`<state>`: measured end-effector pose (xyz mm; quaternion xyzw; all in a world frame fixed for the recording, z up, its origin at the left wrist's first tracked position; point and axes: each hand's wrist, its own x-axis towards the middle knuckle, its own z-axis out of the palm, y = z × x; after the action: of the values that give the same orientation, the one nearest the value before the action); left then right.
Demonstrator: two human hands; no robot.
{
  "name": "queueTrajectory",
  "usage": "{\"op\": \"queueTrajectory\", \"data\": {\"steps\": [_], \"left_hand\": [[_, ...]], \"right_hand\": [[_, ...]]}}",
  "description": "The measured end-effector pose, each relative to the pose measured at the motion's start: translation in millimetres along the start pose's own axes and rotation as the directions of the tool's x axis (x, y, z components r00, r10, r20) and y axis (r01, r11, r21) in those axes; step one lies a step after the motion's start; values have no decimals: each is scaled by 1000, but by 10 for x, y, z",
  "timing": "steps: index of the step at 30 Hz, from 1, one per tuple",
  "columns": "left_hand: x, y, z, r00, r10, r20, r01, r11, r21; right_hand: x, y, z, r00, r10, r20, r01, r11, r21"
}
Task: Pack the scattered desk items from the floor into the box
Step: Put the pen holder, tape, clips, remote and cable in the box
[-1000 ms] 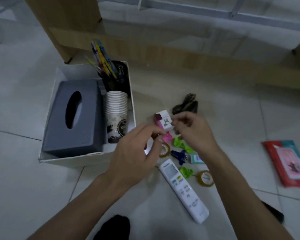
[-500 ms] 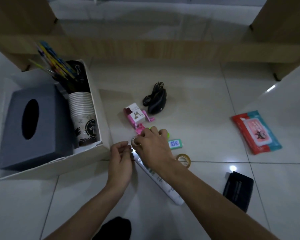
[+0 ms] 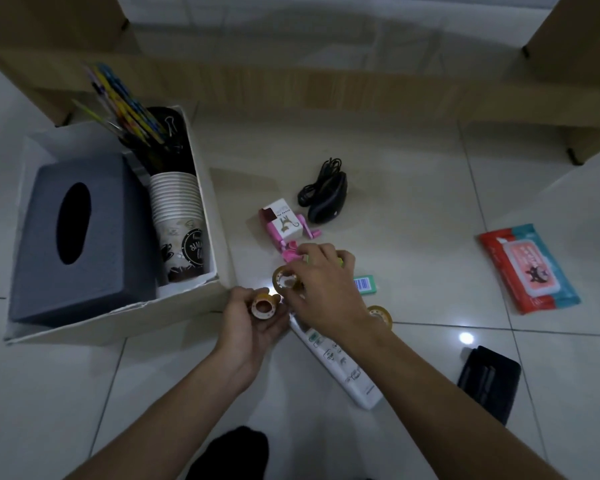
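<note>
The white box [image 3: 184, 301] stands at the left on the tiled floor, holding a grey tissue box [image 3: 80, 237], a stack of paper cups [image 3: 181, 223] and a black holder of pens [image 3: 136, 109]. My left hand [image 3: 253, 320] holds a small roll of tape [image 3: 264, 305] just right of the box's front corner. My right hand [image 3: 323, 285] pinches a second tape roll [image 3: 285, 278] above it. A third roll [image 3: 380, 315] lies on the floor behind my right wrist. The white remote [image 3: 340, 368] lies under my right forearm.
A pink-and-white sharpener [image 3: 283, 223], a black mouse with its cable [image 3: 324, 195], a green eraser [image 3: 364, 283], a red wet-wipes pack [image 3: 529, 268] and a black wallet [image 3: 489, 382] lie on the floor. A wooden desk frame [image 3: 326, 88] runs across the back.
Both hands dropped from the sharpener to the floor items. Each now holds a tape roll lifted off the tiles; the sharpener lies on the floor.
</note>
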<state>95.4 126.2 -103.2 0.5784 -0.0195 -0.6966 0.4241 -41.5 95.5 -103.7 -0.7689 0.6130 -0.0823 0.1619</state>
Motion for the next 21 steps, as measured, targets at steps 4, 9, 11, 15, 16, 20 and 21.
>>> {"op": "queueTrajectory", "data": {"steps": [4, 9, 11, 15, 16, 20, 21], "left_hand": [[-7, -13, -15, 996, -93, -8, 93, 996, -11], [-29, 89, 15, 985, -163, 62, 169, 980, -106], [-47, 132, 50, 976, -199, 94, 211, 967, -141], [-66, 119, 98, 967, -238, 92, 247, 965, -92], [-64, 103, 96, 967, -241, 83, 247, 966, -71], [-94, -4, 103, 959, -268, 95, 265, 963, 48], [-115, -39, 130, 952, -284, 112, 278, 958, 70]], "right_hand": [[122, -72, 70, 994, -53, 91, 67, 987, -148], [-118, -162, 96, 992, 29, -123, 4, 966, 260], [-268, -200, 95, 993, -57, -102, 85, 950, 301], [-365, -101, -10, 963, 98, -251, 34, 881, 472], [-390, -15, -48, 938, 206, -278, -49, 875, 482], [-632, 388, -117, 870, 482, -107, -453, 865, 215], [-718, 434, -104, 866, 498, -33, -489, 860, 143]]}}
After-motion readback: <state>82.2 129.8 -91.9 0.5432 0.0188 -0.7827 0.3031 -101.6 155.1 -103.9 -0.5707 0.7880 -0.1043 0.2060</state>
